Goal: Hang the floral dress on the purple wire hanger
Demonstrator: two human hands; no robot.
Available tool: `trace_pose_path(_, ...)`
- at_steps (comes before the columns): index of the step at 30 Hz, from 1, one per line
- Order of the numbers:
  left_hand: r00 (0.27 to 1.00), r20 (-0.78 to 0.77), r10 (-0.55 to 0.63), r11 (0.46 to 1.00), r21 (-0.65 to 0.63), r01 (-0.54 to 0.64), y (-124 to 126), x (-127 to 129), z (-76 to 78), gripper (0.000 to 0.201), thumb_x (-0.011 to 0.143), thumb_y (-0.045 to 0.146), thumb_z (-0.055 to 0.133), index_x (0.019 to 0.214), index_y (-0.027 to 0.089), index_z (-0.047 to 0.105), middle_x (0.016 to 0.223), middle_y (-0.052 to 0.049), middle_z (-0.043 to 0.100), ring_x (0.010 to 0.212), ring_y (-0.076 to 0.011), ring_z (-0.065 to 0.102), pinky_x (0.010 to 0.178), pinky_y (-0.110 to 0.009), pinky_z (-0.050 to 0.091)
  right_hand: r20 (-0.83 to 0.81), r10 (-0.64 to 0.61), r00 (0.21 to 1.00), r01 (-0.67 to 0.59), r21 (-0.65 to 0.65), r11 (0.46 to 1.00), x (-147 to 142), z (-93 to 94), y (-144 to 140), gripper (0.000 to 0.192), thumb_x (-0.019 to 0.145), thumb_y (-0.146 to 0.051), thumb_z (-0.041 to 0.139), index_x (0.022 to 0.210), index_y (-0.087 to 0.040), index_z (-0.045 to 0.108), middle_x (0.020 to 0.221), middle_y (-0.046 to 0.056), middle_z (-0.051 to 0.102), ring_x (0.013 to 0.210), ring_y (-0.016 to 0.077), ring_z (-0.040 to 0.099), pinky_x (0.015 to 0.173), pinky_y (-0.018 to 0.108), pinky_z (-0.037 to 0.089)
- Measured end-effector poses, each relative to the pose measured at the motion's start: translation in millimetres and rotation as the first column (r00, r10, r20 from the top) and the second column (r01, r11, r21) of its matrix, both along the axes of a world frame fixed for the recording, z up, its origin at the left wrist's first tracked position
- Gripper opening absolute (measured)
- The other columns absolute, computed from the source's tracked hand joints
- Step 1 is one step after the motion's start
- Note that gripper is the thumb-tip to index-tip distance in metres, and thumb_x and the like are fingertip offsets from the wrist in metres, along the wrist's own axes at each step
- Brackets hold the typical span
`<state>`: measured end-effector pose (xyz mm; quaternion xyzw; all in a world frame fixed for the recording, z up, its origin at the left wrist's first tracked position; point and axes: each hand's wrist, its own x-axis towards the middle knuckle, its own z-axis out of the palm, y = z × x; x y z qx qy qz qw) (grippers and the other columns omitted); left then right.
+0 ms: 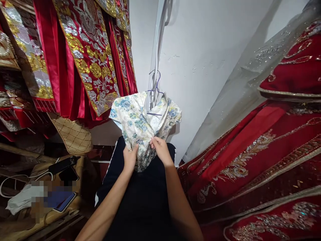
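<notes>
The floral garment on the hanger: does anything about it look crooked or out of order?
Yes. The floral garment hangs bunched and twisted on its purple hanger, its lower part gathered between both hands, left hand and right hand.

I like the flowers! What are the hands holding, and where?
Both hands, left hand and right hand, pinch the cream, blue-flowered fabric garment at its gathered lower part; it hangs on a purple wire hanger.

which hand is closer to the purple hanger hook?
Right. The right hand grips the floral garment just below the purple hanger; the left hand grips lower and further left.
</notes>
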<state>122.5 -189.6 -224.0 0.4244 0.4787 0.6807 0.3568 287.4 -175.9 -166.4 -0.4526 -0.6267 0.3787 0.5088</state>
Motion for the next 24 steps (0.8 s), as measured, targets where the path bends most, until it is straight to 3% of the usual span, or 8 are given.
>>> trace_pose_path(2, 0.945, -0.195, 0.261, 0.962, 0.129, -0.239, -4, 4, -3.0, 0.072, 0.077, 0.031, 0.077, 0.141, 0.019, 0.049, 0.143, -0.017, 0.050, 0.139, -0.0346, 0.043, 0.117, -0.054, 0.031, -0.094, -0.031, 0.995, 0.027, -0.039, 0.999, 1, -2.9, -3, 0.037, 0.090, -0.050, 0.055, 0.070, -0.020, 0.061, 0.060, -0.001, 0.052, 0.058, 0.0135, 0.047, 0.057, 0.026, 0.035)
trace_pose_path(4, 0.874, -0.355, 0.331, 0.925, 0.305, -0.227, -5, 9, -2.0, 0.076, 0.076, 0.027, 0.077, 0.144, 0.022, 0.044, 0.146, -0.017, 0.046, 0.141, -0.0335, 0.038, 0.118, -0.053, 0.029, -0.194, -0.029, 0.980, 0.011, -0.093, 0.996, -3, -7.6, -7, 0.032, 0.088, -0.043, 0.056, 0.068, -0.019, 0.061, 0.059, -0.001, 0.051, 0.055, 0.0117, 0.045, 0.054, 0.025, 0.033)
trace_pose_path(6, 0.862, -0.473, 0.182, 0.929, 0.369, 0.007, -4, 16, 0.6, 0.053, 0.082, 0.021, 0.068, 0.133, 0.022, 0.054, 0.133, -0.014, 0.057, 0.130, -0.0297, 0.050, 0.111, -0.048, 0.038, -0.262, 0.011, 0.965, -0.057, -0.168, 0.984, -9, -11.4, -11, 0.029, 0.086, -0.040, 0.057, 0.067, -0.018, 0.062, 0.056, -0.002, 0.051, 0.051, 0.0097, 0.042, 0.049, 0.023, 0.028)
trace_pose_path(8, 0.866, -0.501, -0.008, 0.929, 0.317, 0.192, -2, 25, 1.7, 0.029, 0.086, 0.015, 0.057, 0.113, 0.022, 0.062, 0.107, -0.008, 0.067, 0.107, -0.0243, 0.062, 0.095, -0.040, 0.048, -0.276, 0.074, 0.958, -0.144, -0.244, 0.959, -13, -13.0, -15, 0.028, 0.083, -0.039, 0.058, 0.067, -0.017, 0.065, 0.053, -0.001, 0.052, 0.046, 0.0081, 0.039, 0.045, 0.023, 0.024)
trace_pose_path(11, 0.891, -0.432, -0.144, 0.939, 0.224, 0.260, -3, 36, -0.4, 0.016, 0.087, 0.014, 0.050, 0.099, 0.020, 0.061, 0.081, -0.002, 0.064, 0.079, -0.0192, 0.062, 0.076, -0.032, 0.049, -0.236, 0.157, 0.959, -0.227, -0.309, 0.924, -9, -11.1, -21, 0.028, 0.080, -0.040, 0.063, 0.073, -0.014, 0.072, 0.049, -0.002, 0.053, 0.041, 0.0064, 0.036, 0.042, 0.022, 0.021)
trace_pose_path(15, 0.879, -0.400, -0.260, 0.909, 0.205, 0.363, -11, 41, -1.2, 0.017, 0.093, 0.023, 0.050, 0.103, 0.022, 0.063, 0.090, -0.005, 0.067, 0.082, -0.0205, 0.063, 0.079, -0.033, 0.049, -0.282, 0.144, 0.949, -0.229, -0.297, 0.927, 7, 1.4, -22, 0.032, 0.077, -0.045, 0.072, 0.082, -0.013, 0.076, 0.053, -0.001, 0.055, 0.041, 0.0049, 0.035, 0.040, 0.022, 0.020)
trace_pose_path(18, 0.854, -0.426, -0.299, 0.902, 0.167, 0.399, -11, 39, 0.9, 0.018, 0.094, 0.030, 0.051, 0.104, 0.024, 0.065, 0.094, -0.007, 0.068, 0.087, -0.0234, 0.064, 0.083, -0.035, 0.048, -0.390, 0.070, 0.918, -0.168, -0.222, 0.960, 14, 29.2, -4, 0.036, 0.075, -0.049, 0.076, 0.082, -0.014, 0.075, 0.052, -0.003, 0.052, 0.040, 0.0043, 0.031, 0.038, 0.022, 0.018)
trace_pose_path(24, 0.782, -0.523, -0.339, 0.888, 0.097, 0.450, -2, 33, -7.3, 0.016, 0.095, 0.032, 0.049, 0.098, 0.024, 0.062, 0.081, -0.005, 0.061, 0.077, -0.0226, 0.059, 0.077, -0.034, 0.046, -0.470, 0.038, 0.882, -0.066, -0.044, 0.997, 7, 129.2, 66, 0.021, 0.077, -0.035, 0.075, 0.077, -0.015, 0.070, 0.057, -0.003, 0.054, 0.039, 0.0041, 0.032, 0.034, 0.022, 0.019)
